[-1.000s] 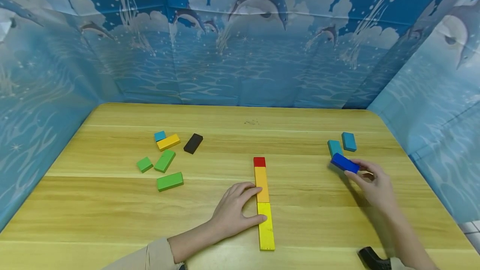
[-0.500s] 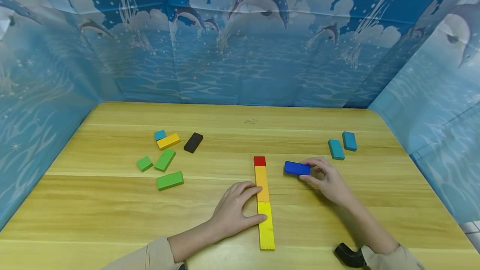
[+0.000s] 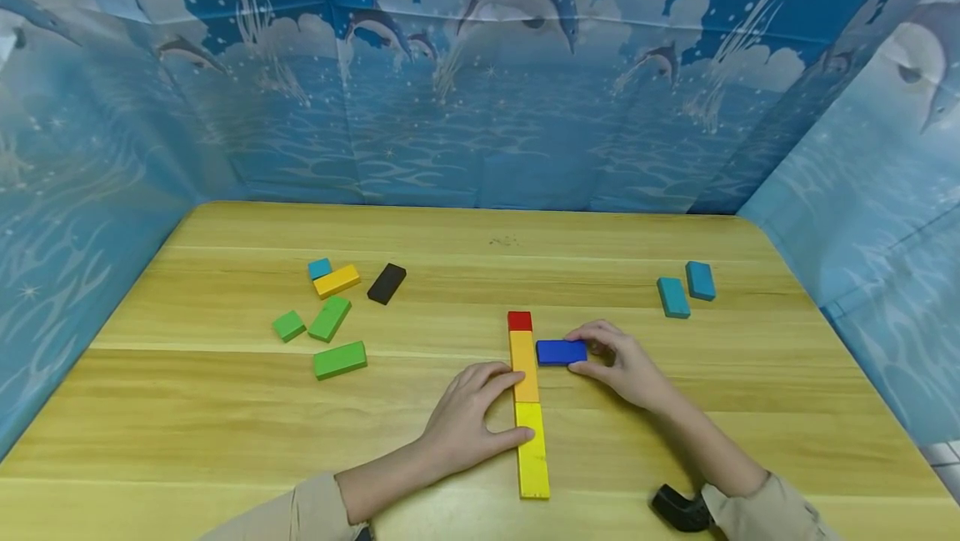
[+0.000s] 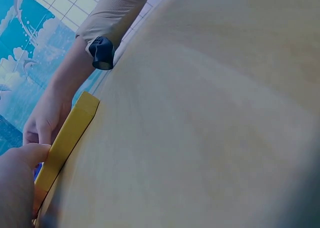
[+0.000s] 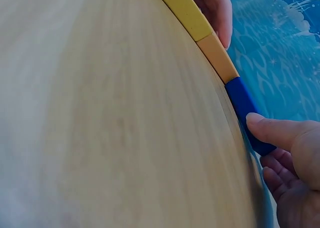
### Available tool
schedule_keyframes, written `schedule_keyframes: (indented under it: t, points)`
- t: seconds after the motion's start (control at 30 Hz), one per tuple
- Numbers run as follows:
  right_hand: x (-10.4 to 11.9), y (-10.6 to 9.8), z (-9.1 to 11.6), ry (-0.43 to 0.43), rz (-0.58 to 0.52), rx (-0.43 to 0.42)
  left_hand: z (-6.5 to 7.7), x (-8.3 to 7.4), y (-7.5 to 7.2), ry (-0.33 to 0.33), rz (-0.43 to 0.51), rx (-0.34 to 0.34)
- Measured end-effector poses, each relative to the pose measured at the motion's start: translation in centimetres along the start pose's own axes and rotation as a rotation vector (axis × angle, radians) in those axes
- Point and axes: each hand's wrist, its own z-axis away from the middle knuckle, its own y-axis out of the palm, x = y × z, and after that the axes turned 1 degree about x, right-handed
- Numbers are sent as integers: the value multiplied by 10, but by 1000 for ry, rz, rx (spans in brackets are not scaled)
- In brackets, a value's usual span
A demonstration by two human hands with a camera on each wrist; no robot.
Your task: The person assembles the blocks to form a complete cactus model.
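Note:
Three blocks lie end to end in a column in the head view: a red block at the far end, an orange block, and a yellow block nearest me. My left hand comes from the left, its thumb resting on the yellow block and a fingertip on the orange one. From the right, my right hand pinches a blue block by its right end, between thumb and fingers. The blue block lies crosswise, its left end close beside the orange block. In the right wrist view the thumb presses the blue block.
On the left lie green blocks, an amber block, a small light-blue block and a black block. Two teal blocks are at the right. A dolphin-print curtain borders the wooden table.
My right hand has carried the blue block leftward from beside the teal blocks to the orange block's right side. My left hand has stayed on the column.

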Motion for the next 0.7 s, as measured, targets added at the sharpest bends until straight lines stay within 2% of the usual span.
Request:
schedule_keyframes:
  t: [0.3,0.7]
  points:
    - [1,2,0,44,-5,48,0,-1,0,-1,2,-2]
    - [1,2,0,68,-19,59,0,-1,0,-6,1,5]
